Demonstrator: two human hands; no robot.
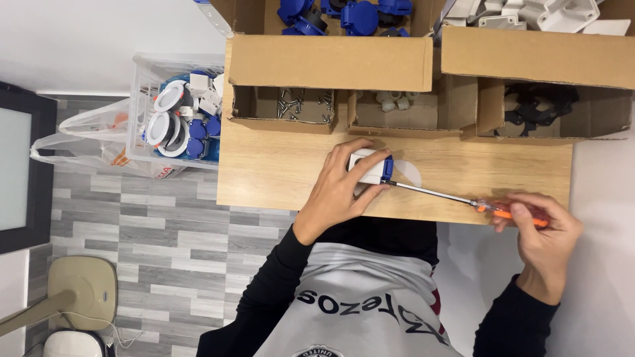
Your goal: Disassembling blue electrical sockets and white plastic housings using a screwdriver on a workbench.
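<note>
Black sleeves and a grey-and-white shirt fill the bottom of the view, nearest the lens, and both arms reach forward from there. Left hand [340, 188] is curled over a small white and blue plastic fitting [372, 166], fingers [362, 153] wrapped across its top and thumb underneath, pressing it flat against the wooden counter [264, 172]; that grip looks meant to stop the part turning. Right hand [544, 235] is closed round the orange handle of a screwdriver [456, 197], fingertips pinching it well out to the side. Its thin metal shaft runs nearly level across the counter edge, with the tip meeting the blue end of the fitting, so tool and part lie in one line.

Just beyond the hands, three open cardboard trays stand side by side along the far half of the counter: a tray of small metal screws [291, 104], a tray of small white pieces [393, 100], and a tray of black parts [539, 109]. They sit within easy reach. Behind them, larger boxes hold blue parts [344, 13] and white brackets [529, 13]. Off the left end of the counter, a clear crate [175, 112] holds white and blue fittings, seemingly like the one held, above a plastic bag [86, 142] on the grey plank floor.
</note>
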